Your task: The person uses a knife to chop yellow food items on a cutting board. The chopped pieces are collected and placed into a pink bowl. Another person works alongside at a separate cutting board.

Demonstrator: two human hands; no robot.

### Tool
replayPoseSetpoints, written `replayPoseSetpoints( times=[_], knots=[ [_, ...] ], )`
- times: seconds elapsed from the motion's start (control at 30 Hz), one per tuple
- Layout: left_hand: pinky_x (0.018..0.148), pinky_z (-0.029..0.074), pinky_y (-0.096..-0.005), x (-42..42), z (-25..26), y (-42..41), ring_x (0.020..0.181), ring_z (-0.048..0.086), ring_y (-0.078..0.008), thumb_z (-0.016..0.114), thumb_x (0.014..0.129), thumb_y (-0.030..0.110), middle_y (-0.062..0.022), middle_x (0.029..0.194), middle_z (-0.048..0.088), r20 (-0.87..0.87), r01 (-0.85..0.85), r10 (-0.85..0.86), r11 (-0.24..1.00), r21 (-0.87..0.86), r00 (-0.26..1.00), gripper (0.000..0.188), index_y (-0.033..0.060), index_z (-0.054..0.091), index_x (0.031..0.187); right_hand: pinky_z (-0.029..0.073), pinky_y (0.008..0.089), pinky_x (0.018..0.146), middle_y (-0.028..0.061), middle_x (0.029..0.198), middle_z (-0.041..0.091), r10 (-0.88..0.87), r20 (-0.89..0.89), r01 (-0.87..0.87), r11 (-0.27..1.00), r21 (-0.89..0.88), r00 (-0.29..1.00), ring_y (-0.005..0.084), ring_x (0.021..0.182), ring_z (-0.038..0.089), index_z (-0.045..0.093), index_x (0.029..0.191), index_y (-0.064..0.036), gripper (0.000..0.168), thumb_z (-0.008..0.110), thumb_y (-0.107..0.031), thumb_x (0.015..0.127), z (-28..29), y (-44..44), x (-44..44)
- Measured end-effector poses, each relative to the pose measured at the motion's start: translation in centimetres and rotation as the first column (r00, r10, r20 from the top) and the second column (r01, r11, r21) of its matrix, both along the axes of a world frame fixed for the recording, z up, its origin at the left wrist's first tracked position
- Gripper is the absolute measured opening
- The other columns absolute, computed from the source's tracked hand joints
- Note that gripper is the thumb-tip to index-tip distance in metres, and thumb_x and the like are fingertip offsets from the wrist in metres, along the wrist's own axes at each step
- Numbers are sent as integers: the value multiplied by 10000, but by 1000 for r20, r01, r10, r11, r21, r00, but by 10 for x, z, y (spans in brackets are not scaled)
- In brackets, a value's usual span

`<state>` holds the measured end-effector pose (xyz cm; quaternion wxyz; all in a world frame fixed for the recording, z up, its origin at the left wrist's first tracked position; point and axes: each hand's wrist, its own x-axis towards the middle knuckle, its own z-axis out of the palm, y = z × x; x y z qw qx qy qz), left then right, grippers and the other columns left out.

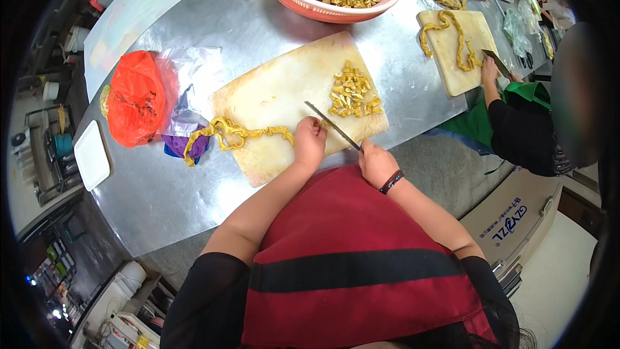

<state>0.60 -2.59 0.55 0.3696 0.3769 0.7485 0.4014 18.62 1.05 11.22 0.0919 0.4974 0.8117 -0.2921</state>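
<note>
Before me lies a worn, pale cutting board [281,82] on the steel table. My left hand [310,138] pinches a long, yellow-brown strand of what looks like cooked intestine [261,132], which trails left past the board's edge. In my right hand [379,162] is the handle of a knife [334,126]; its narrow blade stands close to my left fingertips, at the strand's end. Whether the edge touches the strand I cannot tell. A heap of short cut pieces [351,92] sits on the board's right side.
A pink plastic colander [334,12] full of cut pieces stands at the far side. Left are a red plastic bag [135,102], a purple cloth [181,147] and a white tray [92,155]. At right a co-worker [518,121] holds a cleaver [497,62] by another cutting board [453,77].
</note>
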Motion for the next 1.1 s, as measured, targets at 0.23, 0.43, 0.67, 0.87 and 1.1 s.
replayPoseSetpoints(
  times=[0.23, 0.43, 0.67, 0.87, 1.1],
  knots=[
    [777, 521, -344, 2, 12, -10, 840, 628, -261, 691, 786, -4, -149, 862, 608, -205, 98, -68, 985, 142, 976, 257, -33, 569, 1010, 530, 512, 682, 258, 802, 641, 0, 57, 1, 1000, -9, 998, 432, 746, 647, 495, 947, 8, 135, 491, -120, 906, -15, -1, 3],
    [724, 534, -327, -6, 1, -18, 798, 637, -244, 697, 806, 19, -157, 922, 633, -126, 116, -103, 988, 98, 987, 298, -52, 556, 1059, 518, 528, 686, 268, 802, 643, 11, 62, -14, 999, 50, 998, 440, 752, 640, 486, 942, 6, 113, 473, -89, 883, -20, 2, -4],
    [540, 486, -281, -5, 17, -1, 611, 605, -136, 685, 857, 64, -104, 807, 641, 382, -98, 174, 973, -210, 908, 229, -55, 581, 1022, 524, 512, 691, 267, 849, 645, 18, 84, -16, 1000, -22, 996, 434, 784, 648, 480, 972, 12, 133, 476, -71, 869, -9, 10, -21],
    [480, 434, -252, -10, 14, 7, 586, 570, -128, 661, 851, 36, -92, 788, 637, 569, -155, 336, 926, -344, 750, 185, -46, 583, 997, 540, 477, 703, 249, 867, 656, 92, 129, -90, 996, -21, 987, 406, 817, 667, 488, 996, 12, 144, 441, -66, 883, -2, 17, -29],
    [481, 426, -242, -10, 16, 6, 577, 549, -114, 643, 860, 35, -79, 768, 630, 501, -156, 298, 939, -305, 813, 151, -39, 585, 978, 543, 470, 695, 243, 865, 663, 177, 123, -178, 984, -7, 977, 393, 797, 673, 502, 1011, 15, 166, 480, -67, 869, -27, 36, -31]
  ],
)
